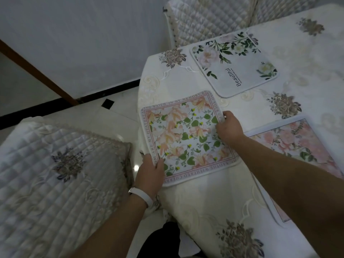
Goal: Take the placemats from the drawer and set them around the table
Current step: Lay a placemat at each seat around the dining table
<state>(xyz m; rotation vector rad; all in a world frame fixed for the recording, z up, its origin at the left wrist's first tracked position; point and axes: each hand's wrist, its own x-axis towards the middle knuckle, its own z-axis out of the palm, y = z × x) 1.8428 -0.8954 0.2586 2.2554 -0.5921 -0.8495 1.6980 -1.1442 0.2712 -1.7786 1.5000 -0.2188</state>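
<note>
A square placemat with orange flowers and a pink lettered border lies flat at the table's near-left corner. My left hand grips its near-left corner, thumb on top. My right hand pinches its far-right edge. A white placemat with green leaves and the word "Beautiful" lies farther along the table. A pink floral placemat lies to the right, partly hidden under my right forearm.
The table wears a cream embroidered cloth. A quilted chair stands at the left, close to the table's edge. Another quilted chair stands at the far end. White tiled floor shows between them.
</note>
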